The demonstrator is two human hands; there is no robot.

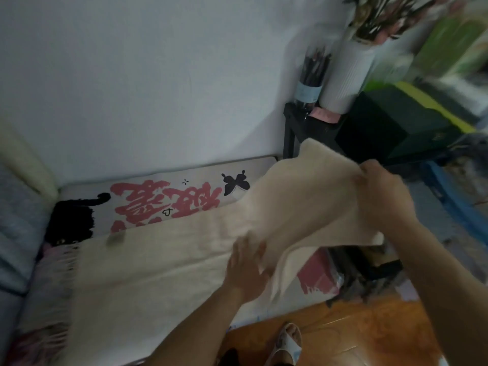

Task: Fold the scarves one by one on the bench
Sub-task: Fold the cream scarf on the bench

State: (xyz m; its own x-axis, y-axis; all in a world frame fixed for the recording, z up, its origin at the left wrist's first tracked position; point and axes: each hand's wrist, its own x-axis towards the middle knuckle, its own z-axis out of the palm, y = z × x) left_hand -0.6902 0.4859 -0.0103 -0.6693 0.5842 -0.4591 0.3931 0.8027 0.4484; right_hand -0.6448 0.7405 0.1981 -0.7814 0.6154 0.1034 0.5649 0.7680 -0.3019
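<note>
on printed bench (148, 186), cream scarf (163, 262), white wall (132, 75)

Bare arms, one sandalled foot

Both forearms show no sleeves; hands wear no gloves or rings; a white open-toed sandal (286, 344) covers the foot.

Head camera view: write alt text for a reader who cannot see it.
A person folds a cream scarf on a bench with a pink-lettered cover; the right hand grips one end lifted in the air while the left hand presses flat on the cloth. A white vase stands on a dark side table beyond.
</note>
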